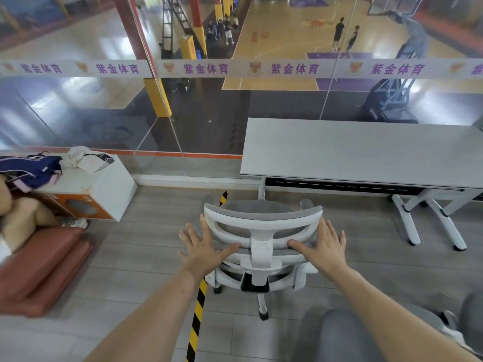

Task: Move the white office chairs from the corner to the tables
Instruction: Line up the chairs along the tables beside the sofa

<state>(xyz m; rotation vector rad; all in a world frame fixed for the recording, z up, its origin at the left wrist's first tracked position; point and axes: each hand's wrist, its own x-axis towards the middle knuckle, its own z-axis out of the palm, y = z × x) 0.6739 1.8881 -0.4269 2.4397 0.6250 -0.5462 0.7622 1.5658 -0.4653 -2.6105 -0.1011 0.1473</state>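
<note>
Standing at lower centre of the head view, the white office chair (262,241) faces away toward the grey desk (366,150) at right. The left hand (202,248) and right hand (325,246) flank its headrest, each grip spread with straight fingers, thumbs laid on the frame. A striped floor strip (197,317) runs beneath.

We are standing on grey plank flooring (136,257) crossed by a yellow-and-black hazard strip (199,304). A glass wall (198,113) with a lettered white band (292,69) is facing us, overlooking a basketball court (282,35). A white box (115,184) and a red cushion (44,267) are sitting at our far left.
</note>
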